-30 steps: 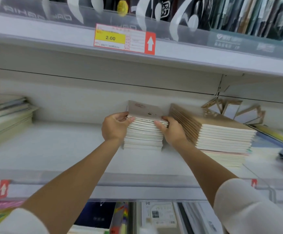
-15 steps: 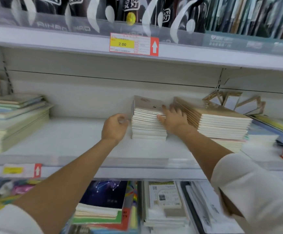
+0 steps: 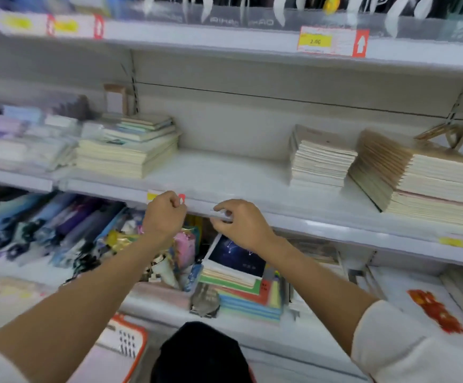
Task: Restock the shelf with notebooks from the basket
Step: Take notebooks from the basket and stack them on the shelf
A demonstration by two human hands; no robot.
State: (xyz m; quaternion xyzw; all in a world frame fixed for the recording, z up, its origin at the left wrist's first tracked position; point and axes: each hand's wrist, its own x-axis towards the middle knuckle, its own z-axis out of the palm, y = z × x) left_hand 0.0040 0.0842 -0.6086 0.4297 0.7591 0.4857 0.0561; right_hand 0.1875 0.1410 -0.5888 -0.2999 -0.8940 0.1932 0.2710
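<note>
One long white shelf (image 3: pixel 225 172) spans my view. Its bare middle stretch, at 12 o'clock from the hands, is the open room I can see. At 3 o'clock the fanned stack (image 3: pixel 432 183) of brown-covered books leans leftward, its lower corner close to the front lip. At 10 o'clock a cream pile (image 3: pixel 125 156) sits near that lip too. The notebook stack (image 3: pixel 321 161) stands at 1 o'clock, set back toward the rear wall, just beside the fanned stack. The orange-rimmed basket (image 3: pixel 131 346) shows low at 7 o'clock. My left hand (image 3: pixel 164 214) is clenched on nothing, in front of a price tag (image 3: pixel 152 195) on the front rail. My right hand (image 3: pixel 241 225) is loosely curled and empty at the rail, and I cannot tell whether it touches it.
</note>
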